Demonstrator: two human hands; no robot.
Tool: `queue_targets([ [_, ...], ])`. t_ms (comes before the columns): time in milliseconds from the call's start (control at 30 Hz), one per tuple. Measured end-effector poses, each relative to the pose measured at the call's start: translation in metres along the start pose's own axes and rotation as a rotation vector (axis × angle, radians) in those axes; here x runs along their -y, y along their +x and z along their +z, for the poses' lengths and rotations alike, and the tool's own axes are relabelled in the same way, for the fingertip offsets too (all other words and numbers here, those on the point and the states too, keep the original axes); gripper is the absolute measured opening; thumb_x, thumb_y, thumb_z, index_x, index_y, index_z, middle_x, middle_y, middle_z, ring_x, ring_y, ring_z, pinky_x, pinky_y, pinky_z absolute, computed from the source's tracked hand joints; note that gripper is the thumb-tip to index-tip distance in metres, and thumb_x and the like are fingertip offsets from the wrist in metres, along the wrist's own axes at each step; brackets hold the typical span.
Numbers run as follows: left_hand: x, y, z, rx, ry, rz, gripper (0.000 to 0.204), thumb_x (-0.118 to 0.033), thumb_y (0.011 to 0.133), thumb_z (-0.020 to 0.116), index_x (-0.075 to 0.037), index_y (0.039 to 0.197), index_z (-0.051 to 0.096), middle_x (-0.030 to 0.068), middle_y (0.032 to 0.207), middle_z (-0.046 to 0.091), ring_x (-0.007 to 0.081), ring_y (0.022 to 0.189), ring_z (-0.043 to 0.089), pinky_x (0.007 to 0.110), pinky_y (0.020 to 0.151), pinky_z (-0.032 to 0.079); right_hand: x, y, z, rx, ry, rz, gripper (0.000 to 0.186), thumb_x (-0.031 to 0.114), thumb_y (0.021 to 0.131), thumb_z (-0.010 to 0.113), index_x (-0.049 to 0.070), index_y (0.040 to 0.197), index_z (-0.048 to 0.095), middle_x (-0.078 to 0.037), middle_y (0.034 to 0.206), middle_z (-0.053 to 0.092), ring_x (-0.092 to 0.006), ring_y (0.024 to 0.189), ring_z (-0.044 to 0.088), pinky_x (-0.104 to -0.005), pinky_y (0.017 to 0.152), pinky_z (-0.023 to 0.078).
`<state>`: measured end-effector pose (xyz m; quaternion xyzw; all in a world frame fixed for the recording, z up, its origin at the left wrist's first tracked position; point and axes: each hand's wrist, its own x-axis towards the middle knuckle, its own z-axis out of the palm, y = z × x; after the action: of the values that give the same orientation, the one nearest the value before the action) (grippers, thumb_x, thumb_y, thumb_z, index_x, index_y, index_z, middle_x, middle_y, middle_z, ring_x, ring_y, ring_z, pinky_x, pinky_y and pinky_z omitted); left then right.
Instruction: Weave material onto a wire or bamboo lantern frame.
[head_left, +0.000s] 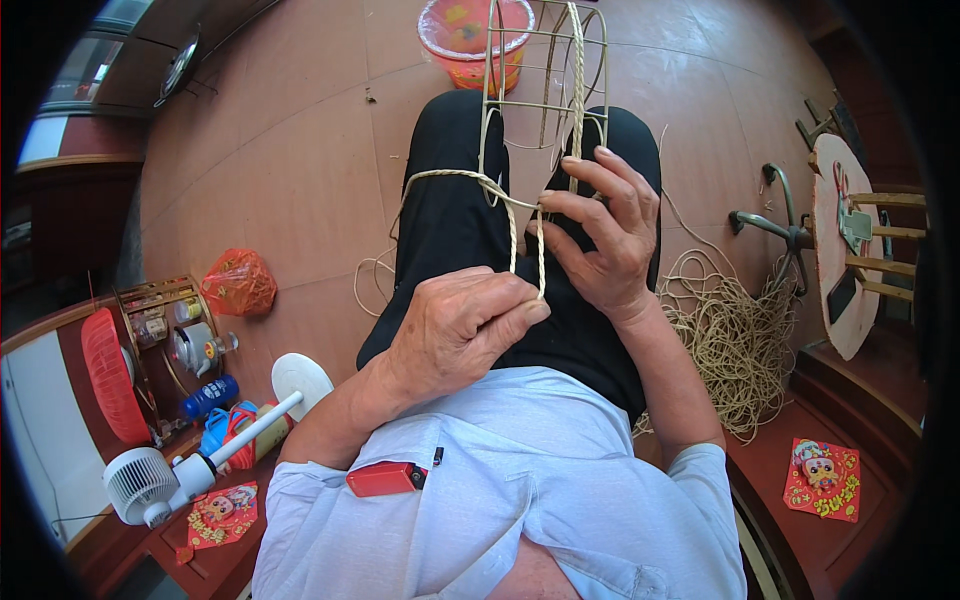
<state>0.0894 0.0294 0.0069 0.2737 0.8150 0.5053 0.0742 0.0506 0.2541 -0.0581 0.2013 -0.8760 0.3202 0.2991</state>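
Across my thighs a metal wire frame (545, 104) with curved ends stretches away from me, a strip of pale twisted cord (578, 60) running along it. My left hand (465, 320) is closed, pinching the looped cord (513, 240) pulled toward me from the frame's near end. Its strands form a narrow loop, and one length trails off left over my knee. My right hand (603, 232) curls at the frame's near right corner. Thumb and index tips touch the wire and cord there; the other fingers lie bent along the frame's side.
A large tangle of cord (735, 340) lies on the floor at right, by a metal-legged stool and a round board (840, 250). Ahead stands a red bucket (470, 60). On the left are a red bag (240, 282), a white fan (145, 485) and a shelf with a kettle.
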Motion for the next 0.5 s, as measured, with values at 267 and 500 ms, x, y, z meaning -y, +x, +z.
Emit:
queue_targets([
  [267, -0.006, 0.007, -0.003, 0.066, -0.048, 0.011, 0.014, -0.013, 0.101, 0.077, 0.0, 0.095, 0.077, 0.0091, 0.074, 0.066, 0.0233, 0.065, 0.063, 0.038, 0.063, 0.05, -0.011, 0.001, 0.01, 0.013, 0.052, -0.039, 0.023, 0.03, 0.081, 0.094, 0.022, 0.098, 0.08, 0.003, 0.132, 0.074, -0.0275, 0.138, 0.061, -0.0449, 0.112, 0.045],
  [500, -0.009, 0.014, -0.021, 0.03, -0.036, 0.082, 0.011, -0.011, 0.098, 0.08, -0.001, 0.094, 0.08, 0.0077, 0.076, 0.066, 0.0198, 0.067, 0.061, 0.034, 0.064, 0.048, -0.009, 0.003, 0.01, 0.005, 0.073, -0.025, 0.022, 0.031, 0.082, 0.093, 0.021, 0.096, 0.079, 0.003, 0.131, 0.074, -0.0283, 0.138, 0.061, -0.0444, 0.111, 0.045],
])
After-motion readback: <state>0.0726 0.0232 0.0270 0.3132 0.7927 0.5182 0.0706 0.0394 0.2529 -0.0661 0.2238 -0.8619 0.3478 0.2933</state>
